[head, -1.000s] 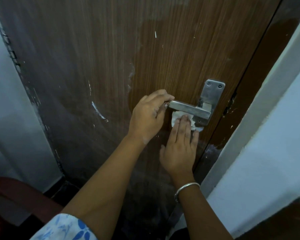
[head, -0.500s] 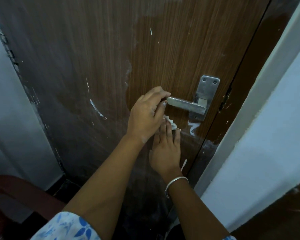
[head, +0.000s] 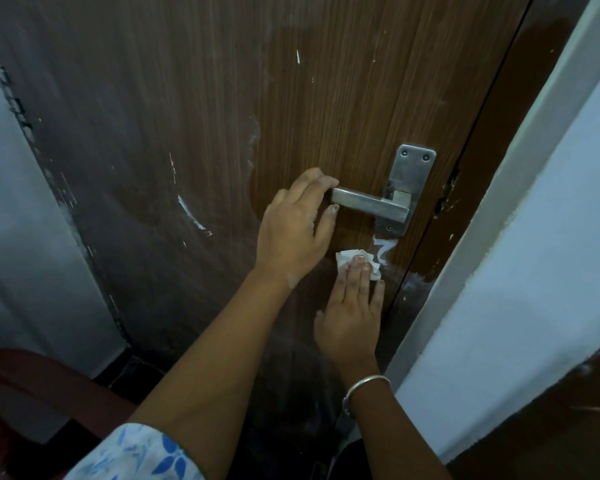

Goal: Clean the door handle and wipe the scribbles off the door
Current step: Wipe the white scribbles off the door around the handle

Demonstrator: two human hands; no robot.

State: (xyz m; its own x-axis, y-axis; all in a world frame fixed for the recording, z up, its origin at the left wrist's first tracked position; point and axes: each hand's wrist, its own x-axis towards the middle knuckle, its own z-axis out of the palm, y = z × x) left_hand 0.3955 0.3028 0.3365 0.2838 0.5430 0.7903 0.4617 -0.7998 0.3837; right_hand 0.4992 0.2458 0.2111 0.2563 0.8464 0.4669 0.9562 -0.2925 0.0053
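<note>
Brown door [head: 187,133]. Left hand [head: 293,233]: fingers and thumb grasp the free left end of the metal door handle [head: 371,205]. Below it, right hand [head: 352,318]: straight, released fingers press a white tissue [head: 350,256] flat against the door, just left of a white scribble [head: 383,252].

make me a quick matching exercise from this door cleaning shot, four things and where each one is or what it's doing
1. left hand
2. right hand
3. white scribble
4. bangle

A. just below the handle plate
B. on the right wrist
C. grips the door handle's free end
D. presses the tissue flat on the door

Pairs: 1-C, 2-D, 3-A, 4-B
</note>
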